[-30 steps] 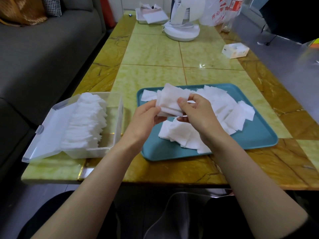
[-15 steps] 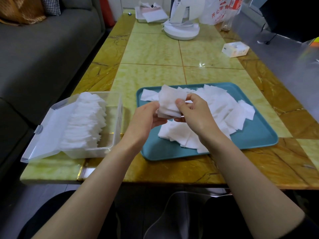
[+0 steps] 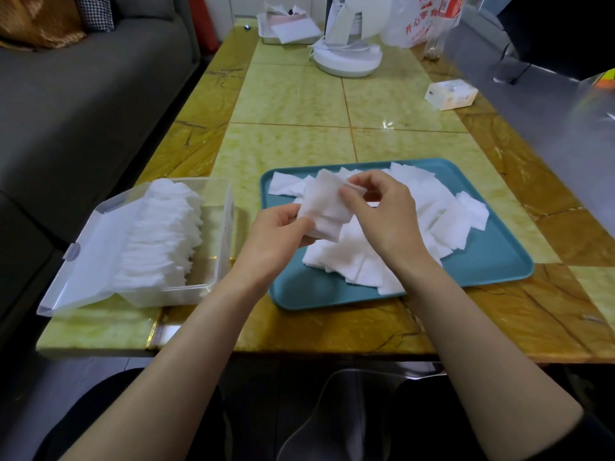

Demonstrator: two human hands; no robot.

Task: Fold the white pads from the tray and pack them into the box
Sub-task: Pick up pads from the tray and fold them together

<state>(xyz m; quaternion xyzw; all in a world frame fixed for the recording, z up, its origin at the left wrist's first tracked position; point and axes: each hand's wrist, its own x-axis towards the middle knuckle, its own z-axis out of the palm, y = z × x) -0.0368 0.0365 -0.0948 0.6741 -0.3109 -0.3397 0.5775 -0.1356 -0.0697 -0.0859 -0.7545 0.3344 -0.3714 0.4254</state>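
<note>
Pinching pad in left hand and right hand, held clear above tray to fold freely, box leftward.

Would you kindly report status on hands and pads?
Hands: left hand and right hand both pinch the held pads over the tray. More loose pads on tray. The box open, part filled. Nothing blocks it.

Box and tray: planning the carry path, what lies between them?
Head view: a bare strip of table between box and tray, with the left forearm over its near end.
</note>
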